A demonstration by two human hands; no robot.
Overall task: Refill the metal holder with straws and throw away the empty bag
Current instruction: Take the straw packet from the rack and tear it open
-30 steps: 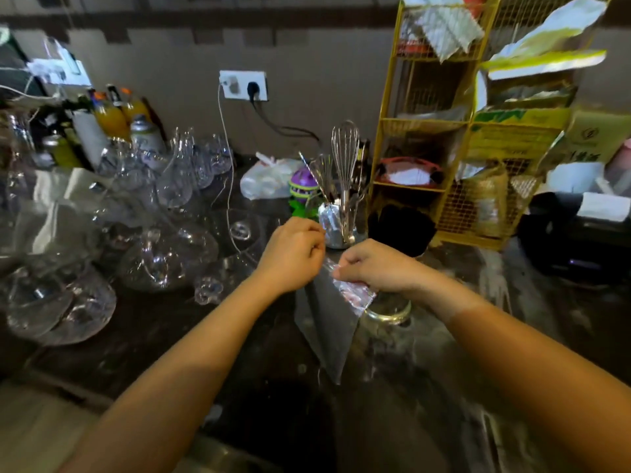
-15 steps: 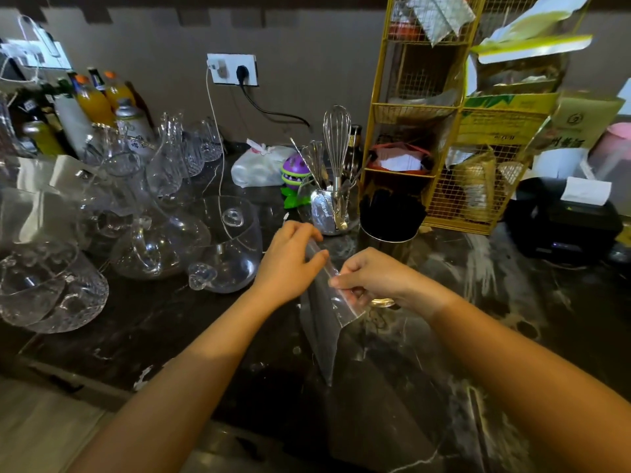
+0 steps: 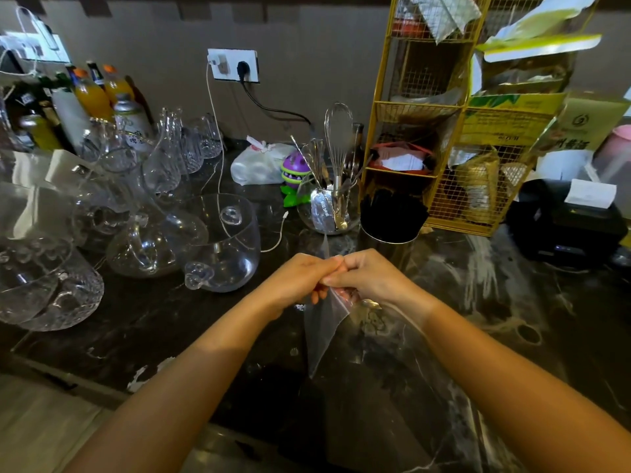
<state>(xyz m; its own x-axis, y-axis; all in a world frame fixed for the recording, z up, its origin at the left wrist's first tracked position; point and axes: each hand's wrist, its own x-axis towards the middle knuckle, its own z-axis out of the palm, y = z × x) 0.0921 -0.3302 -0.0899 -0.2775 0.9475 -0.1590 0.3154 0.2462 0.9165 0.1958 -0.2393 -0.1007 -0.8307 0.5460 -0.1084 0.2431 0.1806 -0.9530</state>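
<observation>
Already both hands, left (image 3: 300, 281) and right (image 3: 368, 278), pinch the empty bag (image 3: 322, 332); slippery plastic could slide free near the glassware (image 3: 218, 244).

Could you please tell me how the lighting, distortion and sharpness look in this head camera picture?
Head view: dim, warm light; bright glints on the glass jugs; the dark counter reflects pale streaks; wide-angle bending tilts the yellow rack and stretches the forearms; the clear bag between the left hand and right hand is hard to see; the corners look soft.
</observation>
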